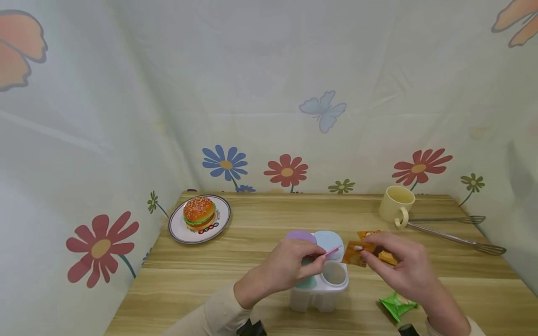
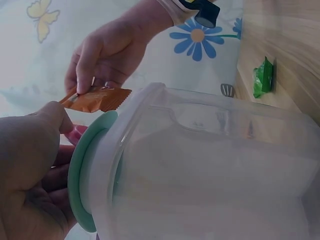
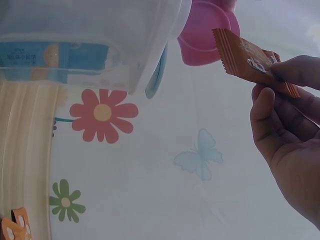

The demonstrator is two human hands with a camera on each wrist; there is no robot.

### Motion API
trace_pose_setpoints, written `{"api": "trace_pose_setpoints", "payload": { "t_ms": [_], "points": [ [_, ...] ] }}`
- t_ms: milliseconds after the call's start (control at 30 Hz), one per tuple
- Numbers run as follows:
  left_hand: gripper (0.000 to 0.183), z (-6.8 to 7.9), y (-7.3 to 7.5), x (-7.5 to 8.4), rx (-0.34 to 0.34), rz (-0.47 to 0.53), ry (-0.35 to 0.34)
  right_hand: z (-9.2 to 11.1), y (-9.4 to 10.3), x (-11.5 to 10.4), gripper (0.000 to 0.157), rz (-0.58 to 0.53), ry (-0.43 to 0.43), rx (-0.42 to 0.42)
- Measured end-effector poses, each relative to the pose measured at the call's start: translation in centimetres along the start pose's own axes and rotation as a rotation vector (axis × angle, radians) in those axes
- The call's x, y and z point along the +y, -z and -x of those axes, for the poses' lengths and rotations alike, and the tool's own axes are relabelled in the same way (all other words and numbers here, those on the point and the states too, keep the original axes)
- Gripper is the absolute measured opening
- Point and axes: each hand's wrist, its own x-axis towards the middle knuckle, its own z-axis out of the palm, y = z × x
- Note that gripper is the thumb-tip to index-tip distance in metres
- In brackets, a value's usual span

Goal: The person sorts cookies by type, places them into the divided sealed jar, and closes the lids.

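A translucent white storage box (image 1: 313,298) with several round-lidded compartments stands near the table's front. Its purple lid (image 1: 300,236), blue lid (image 1: 328,242) and green lid (image 2: 82,172) are down. The front right compartment (image 1: 334,273) is uncovered. My left hand (image 1: 290,263) pinches a pink lid (image 3: 207,32), tilted up beside that opening. To the right of the opening, my right hand (image 1: 403,263) pinches an orange snack packet (image 3: 255,62) between thumb and fingers. A blue packet (image 3: 85,56) shows through the box wall.
More orange packets (image 1: 387,257) lie beyond my right hand, and a green packet (image 1: 397,305) lies nearer me. At the back right are a yellow mug (image 1: 396,203) and two long-handled metal utensils (image 1: 458,235). A plate (image 1: 222,212) with a hamburger (image 1: 199,212) sits back left.
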Motion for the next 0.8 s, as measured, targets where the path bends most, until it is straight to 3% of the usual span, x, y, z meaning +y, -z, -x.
{"api": "trace_pose_setpoints", "payload": {
  "t_ms": [200, 400, 800],
  "points": [
    [0.017, 0.0, 0.1, 0.0, -0.02, 0.023, 0.046, 0.0, -0.9, 0.0, 0.045, -0.061, 0.036, 0.008],
    [0.016, 0.1, -0.1, 0.0, 0.006, 0.016, 0.041, -0.2, -1.6, 0.2, 0.043, -0.087, 0.09, 0.015],
    [0.015, 0.1, -0.2, 0.0, 0.022, 0.004, 0.051, 0.0, -2.7, 0.3, 0.042, -0.102, 0.1, -0.003]
  ]
}}
